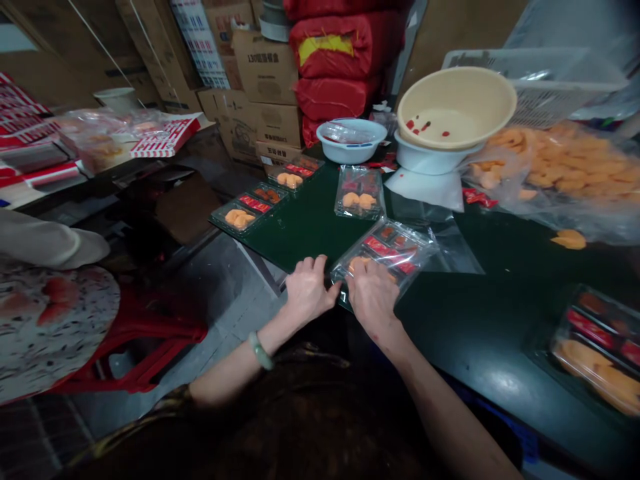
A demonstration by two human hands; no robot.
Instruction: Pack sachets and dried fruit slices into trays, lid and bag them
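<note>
A clear plastic food box (384,248) lies at an angle on the near edge of the dark green table. Inside are orange pieces, a red packet and dark reddish pieces. My right hand (373,290) presses on its near side with bent fingers, partly hiding the orange pieces. My left hand (311,288), curled, has its thumb at the box's near left corner; its fingertips are partly hidden. Just beyond, a filled plastic box (359,193) stands on the table. Two more filled boxes, one nearer (250,207) and one farther (295,173), are at the left.
Another filled box (600,350) is at the right. A cream basin (457,107) sits tilted on a pale basin, near a blue basin (351,139). A plastic bag of orange pieces (575,160) lies at the back right. A seated person's sleeve (45,240) shows at left.
</note>
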